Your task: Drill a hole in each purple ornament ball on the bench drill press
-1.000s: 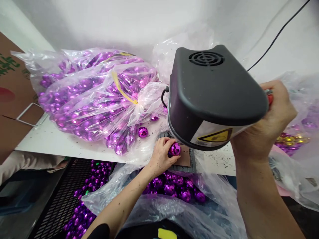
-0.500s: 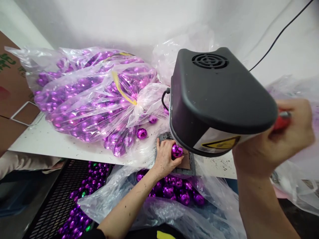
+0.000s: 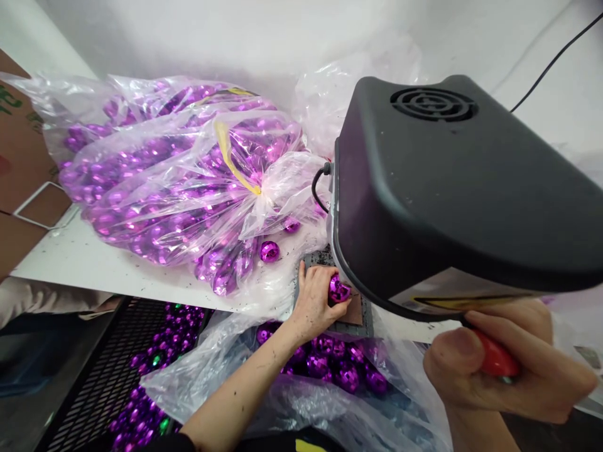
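My left hand [image 3: 316, 297] is closed around a shiny purple faceted ball [image 3: 339, 289] on the base plate of a machine with a black housing [image 3: 452, 188]. Under the ball lies a small brown pad [image 3: 353, 309]. At the right, my right hand [image 3: 509, 364] grips a red lever handle [image 3: 494, 355] below the housing's front edge. The housing hides the machine's working parts. Just in front of the plate, an open plastic bag [image 3: 301, 402] holds several purple balls [image 3: 348, 376].
A large tied clear bag [image 3: 179, 182] of purple balls rests on the white table [image 3: 56, 263]. Two loose balls lie beside its knot, one nearer [image 3: 270, 252]. A black crate [image 3: 89, 370] with small purple and green balls stands below left. A cardboard box [image 3: 23, 150] is at far left.
My right hand has brought the red lever down and toward me. The black housing appears larger and further right. My left hand still holds the ball at nearly the same spot.
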Tool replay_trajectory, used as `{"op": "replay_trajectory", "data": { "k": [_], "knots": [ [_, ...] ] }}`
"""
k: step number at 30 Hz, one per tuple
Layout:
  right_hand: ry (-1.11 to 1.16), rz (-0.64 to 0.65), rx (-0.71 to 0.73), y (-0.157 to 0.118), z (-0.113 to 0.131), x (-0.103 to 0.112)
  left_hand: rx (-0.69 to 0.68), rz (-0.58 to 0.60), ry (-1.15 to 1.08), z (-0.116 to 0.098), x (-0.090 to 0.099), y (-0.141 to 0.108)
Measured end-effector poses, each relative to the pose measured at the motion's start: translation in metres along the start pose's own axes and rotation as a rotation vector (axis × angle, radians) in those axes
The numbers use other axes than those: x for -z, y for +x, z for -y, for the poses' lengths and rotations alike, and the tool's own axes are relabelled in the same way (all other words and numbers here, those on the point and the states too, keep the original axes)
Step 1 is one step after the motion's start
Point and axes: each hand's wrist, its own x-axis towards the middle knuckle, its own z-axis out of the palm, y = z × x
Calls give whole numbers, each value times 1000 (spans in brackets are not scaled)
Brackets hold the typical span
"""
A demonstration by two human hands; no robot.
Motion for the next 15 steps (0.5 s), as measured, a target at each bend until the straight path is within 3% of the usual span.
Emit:
{"op": "replay_trajectory", "data": {
  "k": [4, 9, 15],
  "knots": [
    [-11, -108, 117, -2, 0, -14, 12, -7, 3, -4, 2, 0],
    [-14, -129, 194, -7, -5, -18, 33, 28, -43, 3, -1, 1],
    [-45, -43, 206, -13, -7, -11, 37, 53, -50, 7, -3, 0]
  ]
}}
